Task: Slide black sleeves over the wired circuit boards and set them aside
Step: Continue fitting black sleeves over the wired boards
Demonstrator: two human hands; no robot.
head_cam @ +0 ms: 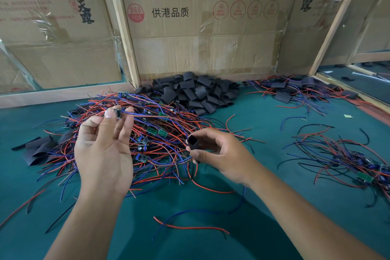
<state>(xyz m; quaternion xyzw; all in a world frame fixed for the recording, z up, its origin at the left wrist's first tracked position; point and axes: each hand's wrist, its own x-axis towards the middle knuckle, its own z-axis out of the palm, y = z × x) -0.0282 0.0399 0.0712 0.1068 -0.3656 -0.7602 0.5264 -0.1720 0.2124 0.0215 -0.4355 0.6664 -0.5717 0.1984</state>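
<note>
Black sleeve (193, 143): short tube, mouth open, pinched by right hand (219, 152) just right of wired-board pile (152, 131) | left hand (105, 148) pinched small circuit board (117, 113) above pile | loose sleeves heap (190, 91) behind pile.

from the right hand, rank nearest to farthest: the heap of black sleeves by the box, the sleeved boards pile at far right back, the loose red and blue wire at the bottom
From the right hand:
1. Heap of black sleeves, behind it, against the cardboard box.
2. Loose red and blue wire, in front, toward the camera; close to the first, hard to separate.
3. Sleeved boards pile, far right back.
</note>
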